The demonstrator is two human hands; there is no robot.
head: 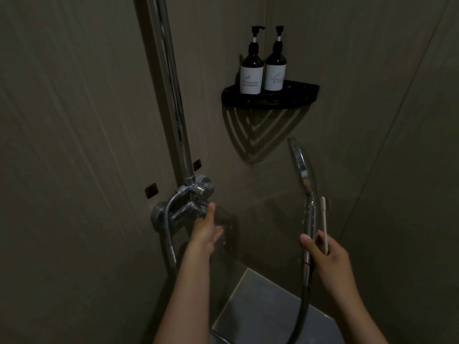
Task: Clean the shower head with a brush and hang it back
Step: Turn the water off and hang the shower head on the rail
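1. In your right hand (327, 261), fingers curled tight, you hold the shower head (304, 167) by its handle, with a white brush (324, 219) held in the same grip alongside it.
2. The head stands upright and edge-on, right of the tap (191, 207) and below the corner shelf (293, 95); its hose (301, 306) hangs down from your fist.
3. Your left hand (206, 232) is at the tap with the thumb lying up against it; whether the other fingers grip it, you cannot tell.
4. Two pump bottles (251, 73) stand side by side on the shelf.
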